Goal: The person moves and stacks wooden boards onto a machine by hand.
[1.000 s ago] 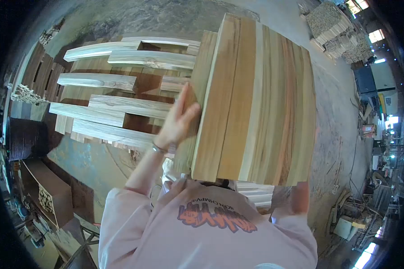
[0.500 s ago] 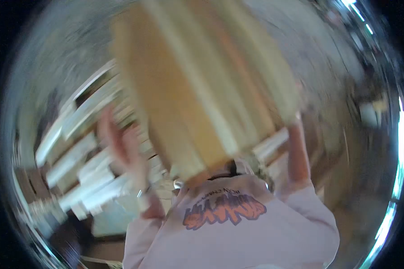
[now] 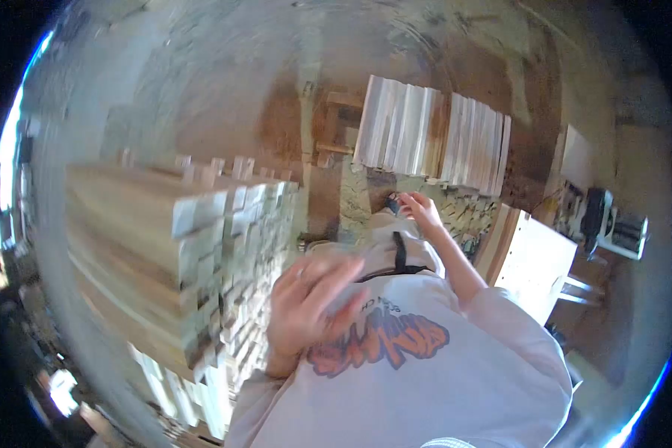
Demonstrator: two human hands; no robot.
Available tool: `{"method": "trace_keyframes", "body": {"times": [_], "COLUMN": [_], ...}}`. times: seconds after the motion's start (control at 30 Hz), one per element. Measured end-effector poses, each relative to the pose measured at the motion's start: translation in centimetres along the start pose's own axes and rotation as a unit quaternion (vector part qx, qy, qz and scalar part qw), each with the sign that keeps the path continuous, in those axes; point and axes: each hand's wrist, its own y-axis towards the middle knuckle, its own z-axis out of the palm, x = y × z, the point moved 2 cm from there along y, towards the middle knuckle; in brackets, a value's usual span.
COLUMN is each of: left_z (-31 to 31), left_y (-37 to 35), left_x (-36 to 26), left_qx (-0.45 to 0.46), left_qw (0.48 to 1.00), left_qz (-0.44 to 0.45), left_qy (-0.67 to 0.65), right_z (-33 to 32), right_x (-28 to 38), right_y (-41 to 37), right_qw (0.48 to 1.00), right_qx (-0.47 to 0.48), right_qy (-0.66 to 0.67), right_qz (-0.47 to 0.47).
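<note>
My left hand (image 3: 313, 306) is in front of my chest, blurred by motion, with its fingers stretched out and nothing held. My right hand (image 3: 420, 210) hangs lower, in front of my leg, its fingers loosely bent and a little apart. Nothing shows in its grasp. Beyond its fingertips is a dark shoe (image 3: 393, 200). To the left of my left hand stands a tall stack of wooden boards (image 3: 127, 254) with uneven block-like ends. Past my right hand, a row of pale wooden boards (image 3: 403, 123) stands side by side near the floor.
At the right is a white-topped piece with wooden sides (image 3: 534, 261). A dark and white machine-like item (image 3: 597, 216) is farther right. Wood chips (image 3: 358, 201) litter the floor by my feet. Pale upright slats (image 3: 179, 392) are at the lower left.
The large striped wooden piece raised before me, with my right hand at its edge, is out of my hands. My view has turned, and both hands have come down.
</note>
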Motion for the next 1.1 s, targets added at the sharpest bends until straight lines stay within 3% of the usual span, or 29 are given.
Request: {"method": "trace_keyframes", "body": {"times": [0.07, 0.17, 0.3, 0.33, 0.4, 0.47, 0.53, 0.6, 0.7, 0.8, 0.87, 0.9, 0.97, 1.0, 1.1], "left_z": [4.4, 9.9, 15.4, 16.6, 19.2, 22.3, 24.6, 27.5, 32.7, 39.7, 43.2, 45.0, 46.4, 46.8, 47.2], "left_y": [4.0, 8.4, 11.5, 11.3, 11.6, 11.5, 11.5, 12.1, 12.4, 15.2, 16.1, 16.5, 16.4, 16.2, 15.3], "left_x": [2.4, 5.8, 16.2, 20.3, 27.4, 33.9, 40.7, 46.5, 54.8, 61.7, 64.8, 65.8, 66.8, 67.6, 68.1], "left_qx": [0.04, 0.077, 0.099, 0.128, 0.167, 0.193, 0.248, 0.281, 0.319, 0.266, 0.23, 0.216, 0.214, 0.195, 0.187], "left_qw": [0.997, 0.996, 0.984, 0.97, 0.954, 0.937, 0.882, 0.861, 0.837, 0.863, 0.867, 0.866, 0.877, 0.897, 0.908], "left_qz": [0.035, -0.033, -0.124, -0.171, -0.204, -0.241, -0.315, -0.338, -0.371, -0.363, -0.394, -0.406, -0.389, -0.365, -0.318], "left_qy": [0.063, 0.024, 0.078, 0.113, 0.14, 0.166, 0.246, 0.256, 0.246, 0.23, 0.201, 0.195, 0.183, 0.156, 0.2], "right_z": [-3.8, -8.1, -9.5, -9.3, -8.6, -7.7, -6.0, -4.3, -1.8, 1.3, 3.9, 5.3, 7.5, 7.8, 11.3], "right_x": [-0.9, -2.5, -7.1, -8.1, -11.3, -14.8, -15.1, -16.0, -22.4, -26.6, -28.1, -27.7, -24.0, -21.4, -22.5], "right_y": [1.9, 4.7, 9.2, 10.5, 11.2, 12.1, 12.8, 14.7, 21.4, 30.5, 36.4, 37.9, 38.0, 37.4, 36.7], "right_qw": [0.999, 0.996, 0.972, 0.966, 0.964, 0.955, 0.949, 0.938, 0.924, 0.921, 0.887, 0.883, 0.834, 0.829, 0.856], "right_qx": [0.006, -0.025, -0.092, -0.101, -0.165, -0.184, -0.217, -0.241, -0.267, -0.299, -0.4, -0.399, -0.506, -0.473, -0.41], "right_qy": [-0.034, 0.003, 0.103, 0.132, 0.01, 0.028, 0.051, 0.065, 0.082, 0.113, 0.199, 0.212, 0.19, 0.25, 0.271], "right_qz": [0.034, 0.086, 0.188, 0.197, 0.21, 0.23, 0.221, 0.238, 0.26, 0.221, 0.114, 0.129, 0.107, 0.161, 0.161]}}
